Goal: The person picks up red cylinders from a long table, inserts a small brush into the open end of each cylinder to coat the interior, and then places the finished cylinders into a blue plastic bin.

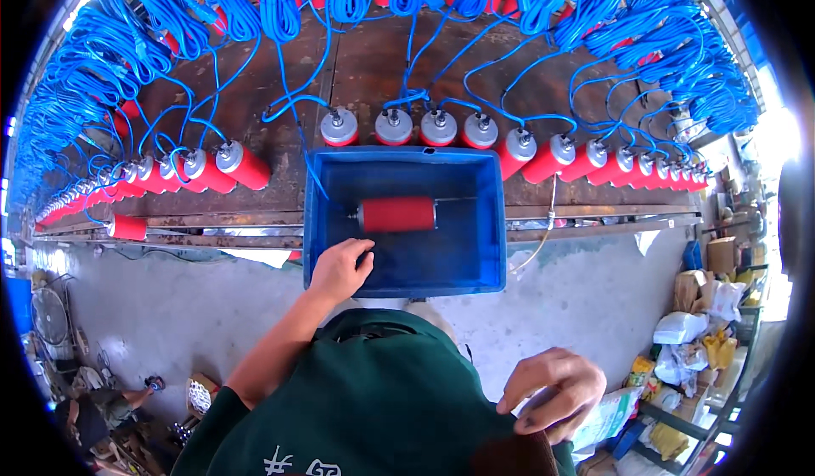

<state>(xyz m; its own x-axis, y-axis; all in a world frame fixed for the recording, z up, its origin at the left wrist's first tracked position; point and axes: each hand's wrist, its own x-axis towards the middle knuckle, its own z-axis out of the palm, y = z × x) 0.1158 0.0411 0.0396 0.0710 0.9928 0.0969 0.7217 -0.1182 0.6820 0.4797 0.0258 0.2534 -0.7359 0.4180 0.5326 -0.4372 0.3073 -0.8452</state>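
Observation:
A blue plastic tub [503,221] juts out over the near edge of the bench. Inside it lies a red cylinder [397,214] with silver end caps, on its side, a blue cable running from its left end. My left hand [341,270] hovers over the tub's near left rim, just short of the cylinder. Its thumb and forefinger are apart, nothing visible between them. Off to the lower right, beside my green shirt, my right hand [556,391] is raised away from the tub. Its fingers bend loosely, with gaps between them, and I see nothing held.
Rows of similar red cylinders [242,166] line the rusty metal bench [280,166], wired to coiled blue cables [276,9] at the back. A thin pale hose [553,208] hangs over the bench edge. Shelves with bags [679,327] stand right; another person [106,416] is at lower left.

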